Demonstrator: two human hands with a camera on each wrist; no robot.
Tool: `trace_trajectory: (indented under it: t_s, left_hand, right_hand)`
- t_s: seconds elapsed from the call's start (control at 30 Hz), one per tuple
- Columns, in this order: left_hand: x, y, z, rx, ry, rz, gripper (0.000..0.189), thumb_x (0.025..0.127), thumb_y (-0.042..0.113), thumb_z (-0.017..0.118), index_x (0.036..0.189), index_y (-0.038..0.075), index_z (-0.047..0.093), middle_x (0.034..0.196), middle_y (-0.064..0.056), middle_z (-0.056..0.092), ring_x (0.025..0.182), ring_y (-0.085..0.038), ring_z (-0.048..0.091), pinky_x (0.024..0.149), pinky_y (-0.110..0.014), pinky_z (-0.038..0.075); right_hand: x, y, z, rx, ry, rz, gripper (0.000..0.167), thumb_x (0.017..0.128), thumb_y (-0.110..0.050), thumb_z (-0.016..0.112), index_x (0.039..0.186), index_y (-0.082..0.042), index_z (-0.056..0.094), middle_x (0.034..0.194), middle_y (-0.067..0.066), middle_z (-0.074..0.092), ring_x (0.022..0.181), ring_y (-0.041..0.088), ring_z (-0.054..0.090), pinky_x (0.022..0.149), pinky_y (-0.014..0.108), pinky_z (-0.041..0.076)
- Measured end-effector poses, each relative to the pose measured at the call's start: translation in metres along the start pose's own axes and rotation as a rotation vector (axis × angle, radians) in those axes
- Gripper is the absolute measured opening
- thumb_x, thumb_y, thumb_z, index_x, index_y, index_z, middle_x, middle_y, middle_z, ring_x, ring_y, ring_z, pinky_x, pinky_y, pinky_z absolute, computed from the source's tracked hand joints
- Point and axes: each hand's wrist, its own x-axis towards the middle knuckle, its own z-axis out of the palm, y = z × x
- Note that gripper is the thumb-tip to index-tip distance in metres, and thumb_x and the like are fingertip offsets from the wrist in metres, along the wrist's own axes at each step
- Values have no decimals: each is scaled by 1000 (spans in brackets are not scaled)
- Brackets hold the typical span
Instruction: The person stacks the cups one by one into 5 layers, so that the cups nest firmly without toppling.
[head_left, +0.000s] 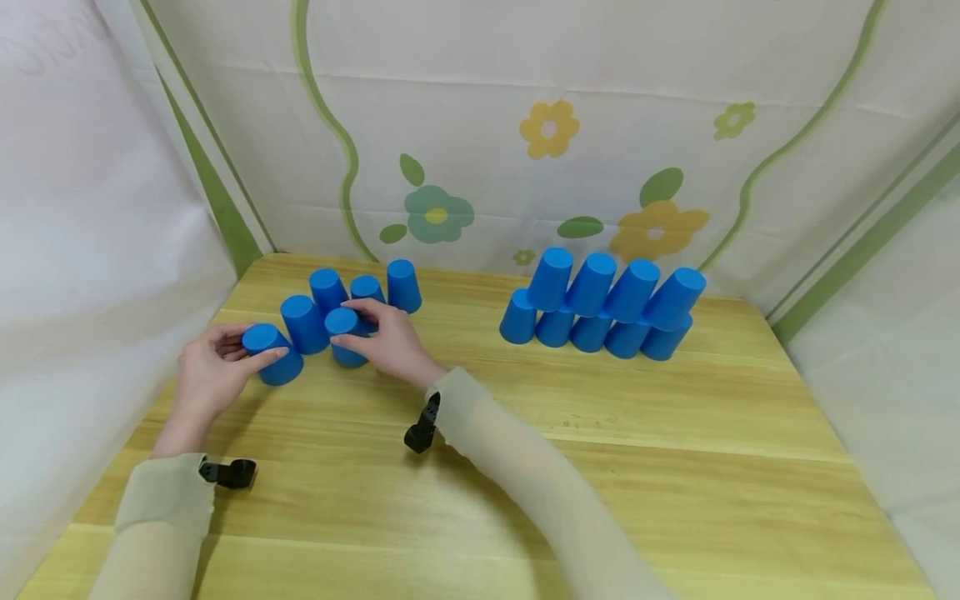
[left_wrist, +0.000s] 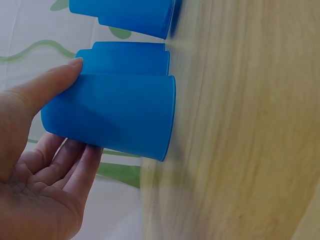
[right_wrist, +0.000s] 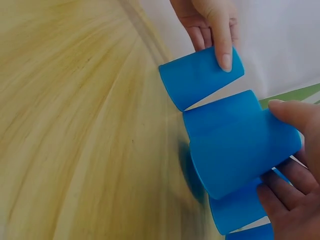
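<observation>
At the left of the head view, my left hand [head_left: 208, 377] grips an upside-down blue plastic cup [head_left: 279, 363] between thumb and fingers. The left wrist view shows the thumb on one side of this cup [left_wrist: 112, 112] and the fingers on the other. My right hand [head_left: 397, 343] holds a second upside-down blue cup [head_left: 348, 350] by its sides. A shadow lies under that cup's rim [right_wrist: 235, 155] in the right wrist view; I cannot tell whether it touches the table. Close behind the held cups stand several more upside-down cups [head_left: 303, 323], partly hidden by the right hand.
On the right of the wooden table [head_left: 525, 467], several blue cups stand in a row [head_left: 589, 332], with a second row of cups [head_left: 591, 285] on top. A white cloth backdrop [head_left: 465, 125] with printed flowers rises behind and beside the table.
</observation>
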Motion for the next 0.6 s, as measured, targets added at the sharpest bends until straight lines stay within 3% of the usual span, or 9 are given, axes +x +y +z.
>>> trace_trajectory:
  t_s: [0.27, 0.47, 0.6]
  left_hand:
    - [0, 1, -1, -1, -10, -3, 73, 89, 44, 79, 138, -4, 54, 132, -23, 57, 116, -35, 58, 83, -13, 52]
    - [-1, 1, -1, -4, -16, 4, 73, 89, 43, 79, 138, -5, 54, 131, -25, 57, 116, -36, 57, 83, -12, 51]
    - [-1, 0, -1, -4, -15, 10, 72, 89, 43, 79, 137, -5, 54, 131, -24, 57, 115, -33, 57, 82, -10, 51]
  right_hand:
    - [-9, 1, -15, 80, 17, -52, 53, 91, -32, 80, 138, -14, 63, 130, -8, 65, 112, 7, 60, 98, 36, 53]
    - [-17, -1, -32, 88, 32, -65, 52, 91, -34, 80, 137, -17, 63, 130, -8, 64, 115, 8, 60, 99, 29, 50]
    - [-23, -3, -45, 71, 47, -72, 53, 91, -35, 80, 138, -18, 63, 130, -7, 64, 117, 10, 60, 101, 33, 50]
